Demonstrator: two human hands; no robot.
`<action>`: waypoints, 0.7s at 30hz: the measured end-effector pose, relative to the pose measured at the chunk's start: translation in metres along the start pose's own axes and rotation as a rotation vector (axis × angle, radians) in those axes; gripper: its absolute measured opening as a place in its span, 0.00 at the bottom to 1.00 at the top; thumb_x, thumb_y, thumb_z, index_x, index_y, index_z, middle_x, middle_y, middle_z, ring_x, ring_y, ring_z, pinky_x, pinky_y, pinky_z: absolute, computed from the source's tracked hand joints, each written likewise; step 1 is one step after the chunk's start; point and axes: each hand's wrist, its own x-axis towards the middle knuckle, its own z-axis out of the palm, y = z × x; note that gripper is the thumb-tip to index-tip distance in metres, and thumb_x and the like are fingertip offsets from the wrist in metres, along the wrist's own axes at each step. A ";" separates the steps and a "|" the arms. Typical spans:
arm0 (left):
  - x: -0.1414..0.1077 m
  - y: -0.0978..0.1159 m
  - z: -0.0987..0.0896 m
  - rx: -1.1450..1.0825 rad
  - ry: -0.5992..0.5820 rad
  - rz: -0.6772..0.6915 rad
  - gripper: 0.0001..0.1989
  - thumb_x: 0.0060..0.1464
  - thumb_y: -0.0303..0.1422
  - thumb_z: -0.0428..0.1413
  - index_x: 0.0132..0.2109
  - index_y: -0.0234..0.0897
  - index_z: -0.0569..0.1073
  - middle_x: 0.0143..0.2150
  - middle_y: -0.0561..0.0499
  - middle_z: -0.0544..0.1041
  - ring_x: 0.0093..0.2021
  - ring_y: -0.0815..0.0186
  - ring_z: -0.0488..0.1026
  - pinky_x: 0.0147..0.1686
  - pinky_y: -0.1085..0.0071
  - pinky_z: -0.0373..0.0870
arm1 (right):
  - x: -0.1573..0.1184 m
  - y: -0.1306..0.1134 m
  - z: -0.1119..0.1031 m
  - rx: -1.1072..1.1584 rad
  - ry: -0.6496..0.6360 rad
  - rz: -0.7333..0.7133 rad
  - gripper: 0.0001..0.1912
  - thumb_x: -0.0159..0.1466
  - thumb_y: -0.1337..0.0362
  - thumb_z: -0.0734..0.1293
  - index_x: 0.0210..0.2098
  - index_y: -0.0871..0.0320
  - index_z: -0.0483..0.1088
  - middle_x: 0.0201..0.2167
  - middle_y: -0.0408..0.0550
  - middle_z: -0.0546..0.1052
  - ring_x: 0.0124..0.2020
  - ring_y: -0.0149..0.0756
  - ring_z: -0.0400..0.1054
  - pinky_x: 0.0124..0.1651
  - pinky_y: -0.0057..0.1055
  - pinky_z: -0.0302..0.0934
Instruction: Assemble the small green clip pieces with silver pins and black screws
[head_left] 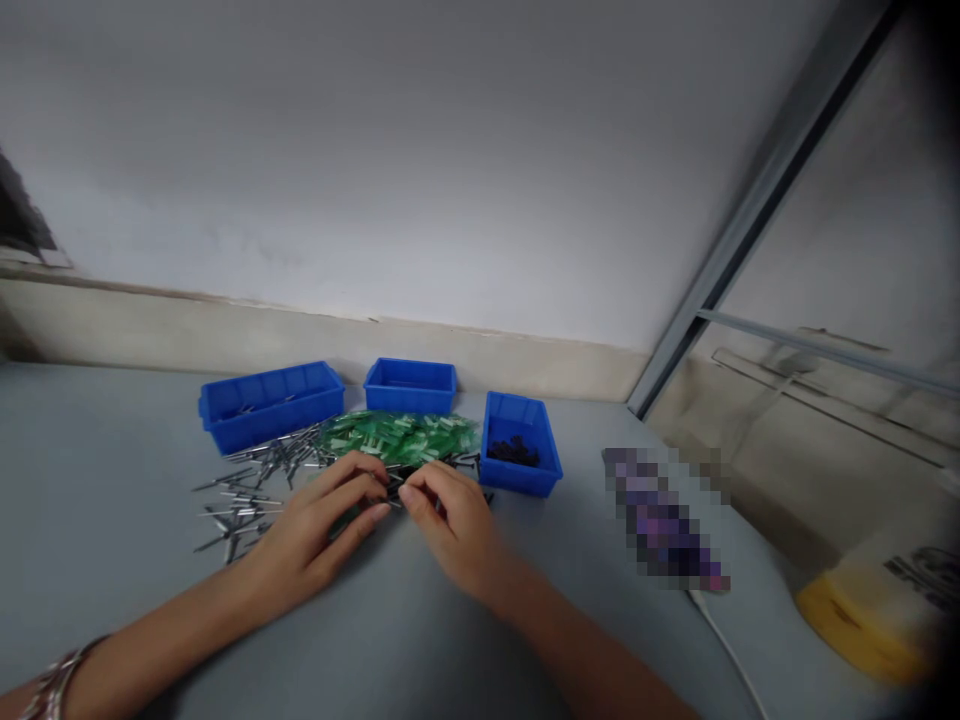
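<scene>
My left hand [315, 525] and my right hand [450, 520] meet at the fingertips over the front of the heap. A small dark metal pin [395, 490] sits pinched between them, mostly hidden by my fingers. Loose steel pins [244, 505] spread in a scattered heap to the left of my left hand. Green plastic strips [397, 437] lie in a pile just beyond my fingers. A blue plastic bin [521, 470] to the right of my right hand holds dark small parts [514, 452].
Two more blue bins [270, 408] stand at the back of the grey table [97, 480], one divided and one plain [409, 386]. A pixelated purple object [660, 520] lies to the right, with a white cable [727, 650] and a yellow-edged package [855, 620] beyond.
</scene>
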 end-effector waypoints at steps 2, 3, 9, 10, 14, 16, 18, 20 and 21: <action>0.000 0.000 0.000 0.002 0.002 0.005 0.05 0.58 0.28 0.44 0.39 0.36 0.65 0.42 0.47 0.64 0.43 0.65 0.65 0.42 0.70 0.65 | 0.000 0.000 0.000 -0.006 0.007 -0.019 0.11 0.63 0.64 0.56 0.25 0.58 0.61 0.23 0.40 0.63 0.28 0.27 0.59 0.32 0.24 0.52; 0.000 0.000 0.000 0.001 -0.001 0.007 0.05 0.58 0.28 0.44 0.39 0.36 0.65 0.42 0.47 0.64 0.43 0.65 0.65 0.42 0.70 0.65 | 0.001 0.000 0.000 -0.005 0.009 -0.027 0.11 0.63 0.65 0.56 0.24 0.58 0.60 0.23 0.40 0.63 0.28 0.27 0.58 0.32 0.24 0.52; 0.000 0.003 0.002 0.007 0.003 -0.047 0.06 0.58 0.30 0.44 0.41 0.37 0.64 0.43 0.48 0.64 0.45 0.64 0.64 0.44 0.68 0.64 | 0.004 -0.004 -0.010 -0.073 0.071 -0.097 0.09 0.63 0.67 0.56 0.26 0.59 0.62 0.25 0.42 0.64 0.29 0.29 0.59 0.33 0.25 0.53; 0.000 0.004 0.002 0.004 -0.001 -0.052 0.06 0.58 0.31 0.44 0.41 0.37 0.63 0.44 0.47 0.64 0.45 0.64 0.64 0.44 0.68 0.64 | 0.005 -0.005 -0.014 -0.105 0.101 -0.114 0.09 0.63 0.68 0.56 0.27 0.59 0.62 0.25 0.43 0.65 0.30 0.30 0.59 0.34 0.26 0.53; 0.001 0.005 0.001 0.004 -0.017 -0.061 0.06 0.59 0.31 0.43 0.41 0.37 0.63 0.44 0.48 0.63 0.46 0.63 0.63 0.44 0.68 0.64 | 0.009 -0.004 -0.034 -0.239 0.277 -0.146 0.09 0.63 0.68 0.54 0.29 0.59 0.63 0.27 0.47 0.66 0.32 0.33 0.60 0.36 0.29 0.54; 0.001 0.005 0.001 0.010 -0.016 -0.065 0.06 0.59 0.31 0.43 0.41 0.38 0.63 0.44 0.48 0.64 0.46 0.63 0.64 0.44 0.68 0.64 | 0.010 -0.002 -0.043 -0.299 0.373 -0.131 0.09 0.63 0.67 0.54 0.30 0.59 0.63 0.27 0.47 0.66 0.32 0.34 0.60 0.36 0.29 0.54; 0.001 0.005 0.001 0.016 -0.012 -0.064 0.07 0.59 0.31 0.43 0.41 0.38 0.64 0.44 0.48 0.64 0.45 0.63 0.64 0.43 0.68 0.65 | 0.012 0.002 -0.049 -0.355 0.450 -0.095 0.09 0.63 0.67 0.54 0.30 0.58 0.63 0.27 0.47 0.66 0.31 0.34 0.60 0.35 0.30 0.54; 0.001 0.004 0.002 0.025 -0.009 -0.056 0.07 0.58 0.31 0.43 0.40 0.38 0.64 0.44 0.48 0.65 0.45 0.64 0.65 0.43 0.68 0.65 | 0.013 0.007 -0.053 -0.408 0.501 -0.050 0.10 0.63 0.66 0.53 0.30 0.58 0.64 0.26 0.47 0.67 0.30 0.34 0.60 0.35 0.30 0.54; 0.001 0.004 0.002 0.030 -0.012 -0.052 0.07 0.58 0.31 0.43 0.40 0.38 0.64 0.44 0.48 0.65 0.44 0.64 0.65 0.43 0.68 0.66 | 0.013 0.009 -0.054 -0.437 0.512 -0.024 0.10 0.63 0.66 0.53 0.30 0.58 0.64 0.26 0.47 0.67 0.30 0.34 0.60 0.34 0.30 0.54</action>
